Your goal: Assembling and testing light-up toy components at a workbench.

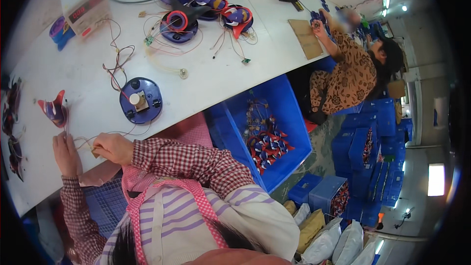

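Observation:
My left hand is at the table's near left edge, its fingers pressed together on thin wires. These wires run up to a red and purple toy-like plastic part lying just beyond the fingertips. Close by on the right, my right hand is closed in a pinch on a small tan piece with thin wires beside it; the fingers partly hide it. Beyond my right hand lies a round dark-blue plastic base with a white knob-like piece in its middle. Wires lead from it toward the back of the table.
At the back left stands a white power-supply box with a red display. Several wired purple and red assemblies lie farther back. A blue bin of parts stands right of the table. A co-worker sits at the far right.

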Action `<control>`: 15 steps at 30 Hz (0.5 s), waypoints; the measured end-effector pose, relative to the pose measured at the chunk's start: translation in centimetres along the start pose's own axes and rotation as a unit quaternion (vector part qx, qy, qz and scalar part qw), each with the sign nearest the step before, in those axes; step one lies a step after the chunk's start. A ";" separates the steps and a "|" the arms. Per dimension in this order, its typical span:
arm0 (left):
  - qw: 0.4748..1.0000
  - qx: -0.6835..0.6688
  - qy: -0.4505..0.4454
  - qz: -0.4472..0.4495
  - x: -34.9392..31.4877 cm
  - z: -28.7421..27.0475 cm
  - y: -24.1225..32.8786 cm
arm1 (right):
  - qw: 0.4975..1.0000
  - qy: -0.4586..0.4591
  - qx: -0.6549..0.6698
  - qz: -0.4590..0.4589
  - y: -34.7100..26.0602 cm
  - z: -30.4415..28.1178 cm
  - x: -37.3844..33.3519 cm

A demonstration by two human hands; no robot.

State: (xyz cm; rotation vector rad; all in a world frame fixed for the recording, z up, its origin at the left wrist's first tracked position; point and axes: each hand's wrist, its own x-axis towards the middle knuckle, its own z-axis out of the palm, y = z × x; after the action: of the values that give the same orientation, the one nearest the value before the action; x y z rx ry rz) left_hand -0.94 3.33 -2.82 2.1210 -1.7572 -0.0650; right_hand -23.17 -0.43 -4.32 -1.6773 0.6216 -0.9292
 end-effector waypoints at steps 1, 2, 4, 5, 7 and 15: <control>1.000 -0.009 -0.014 -0.009 0.1 -0.2 0.1 | 1.000 0.001 0.001 -0.010 0.0 -0.2 0.0; 0.999 -0.018 -0.027 -0.018 0.2 -0.4 0.1 | 1.000 0.001 0.003 -0.020 0.0 -0.3 0.1; 0.997 -0.037 -0.055 -0.037 0.2 -0.7 -0.1 | 0.999 0.001 0.005 -0.039 -0.1 -0.5 0.1; 0.999 -0.031 -0.032 -0.028 0.0 -0.5 -0.3 | 1.000 0.001 0.005 -0.028 -0.3 -0.5 0.1; 0.999 -0.034 -0.006 -0.017 -0.1 0.3 -1.0 | 1.000 0.000 -0.005 -0.016 -0.1 -0.7 0.0; 0.996 0.069 0.036 0.032 -2.0 0.3 0.1 | 0.998 0.022 0.026 -0.051 0.2 -0.1 0.1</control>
State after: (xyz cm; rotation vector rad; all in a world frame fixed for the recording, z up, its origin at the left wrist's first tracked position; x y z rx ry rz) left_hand -1.53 5.17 -3.53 2.1296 -1.8338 0.1528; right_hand -23.20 -0.64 -4.45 -1.6581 0.5405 -1.0493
